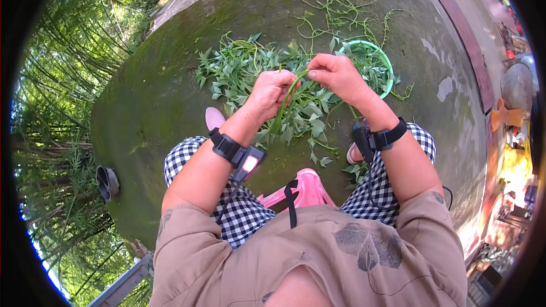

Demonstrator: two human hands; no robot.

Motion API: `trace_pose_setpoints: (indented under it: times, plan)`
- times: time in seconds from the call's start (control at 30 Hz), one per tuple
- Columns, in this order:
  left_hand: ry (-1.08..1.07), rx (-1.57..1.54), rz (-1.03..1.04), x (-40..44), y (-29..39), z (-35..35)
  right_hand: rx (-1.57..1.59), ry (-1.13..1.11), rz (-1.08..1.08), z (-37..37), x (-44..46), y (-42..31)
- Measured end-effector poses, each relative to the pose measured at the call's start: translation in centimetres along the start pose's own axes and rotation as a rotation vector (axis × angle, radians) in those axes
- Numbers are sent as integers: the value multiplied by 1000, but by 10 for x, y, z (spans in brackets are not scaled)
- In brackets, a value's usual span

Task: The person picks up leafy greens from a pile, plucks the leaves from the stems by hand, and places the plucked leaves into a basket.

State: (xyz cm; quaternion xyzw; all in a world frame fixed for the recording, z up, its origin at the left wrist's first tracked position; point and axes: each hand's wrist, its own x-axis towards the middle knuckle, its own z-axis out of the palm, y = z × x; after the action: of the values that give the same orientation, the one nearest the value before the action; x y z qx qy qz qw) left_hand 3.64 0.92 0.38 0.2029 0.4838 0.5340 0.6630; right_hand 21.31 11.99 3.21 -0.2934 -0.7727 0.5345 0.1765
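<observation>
My left hand is closed around a small bunch of green stems, which hang below the fist with leaves at their lower end. Close by on the right, my right hand pinches the tip of one stem between thumb and forefinger. That stem arches across the gap between both hands. Under them, a heap of leafy green vines spreads over the ground. A light green basin full of leaves stands behind my right wrist, partly hidden by it.
Thin, mostly leafless stems lie tangled beyond the basin. A pink plastic stool shows between my knees. Mossy concrete surrounds the heap. A dark round pot stands at the left edge by the bamboo. Clutter lines the far right.
</observation>
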Motion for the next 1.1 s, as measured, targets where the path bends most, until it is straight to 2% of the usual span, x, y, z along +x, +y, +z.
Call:
trace_pose_setpoints:
  times: [0.17,0.27,0.37,0.4,0.53,0.63,0.77,0.83,0.9,0.93,0.97,1.03,1.1]
  plan:
    - [179,-89,-72,1,1,8,-76,51,-52,5,0,-2]
    - [202,-155,-97,5,0,4,-56,59,-32,8,1,-1]
    - [303,-267,-68,18,-1,-10,-123,140,-40,8,1,3]
    - [228,-257,-25,15,4,-16,-163,177,-49,6,1,6]
    - [219,-240,124,14,23,-29,-236,227,148,-9,7,21]
    - [284,-251,191,13,40,-41,-78,329,204,-15,10,29]
    - [222,-403,291,7,68,-66,143,404,301,-28,10,41]
    - [318,-459,364,-3,84,-75,171,432,325,-33,7,44]
    - [248,-508,468,-8,97,-105,211,473,368,-37,7,48]
    - [119,-493,515,-16,108,-110,294,456,419,-40,6,49]
    - [249,-367,602,-20,111,-111,373,438,438,-42,4,50]
    - [378,-249,576,-29,117,-88,532,392,474,-42,2,47]
    - [401,-79,461,-21,102,-60,604,319,483,-37,5,42]
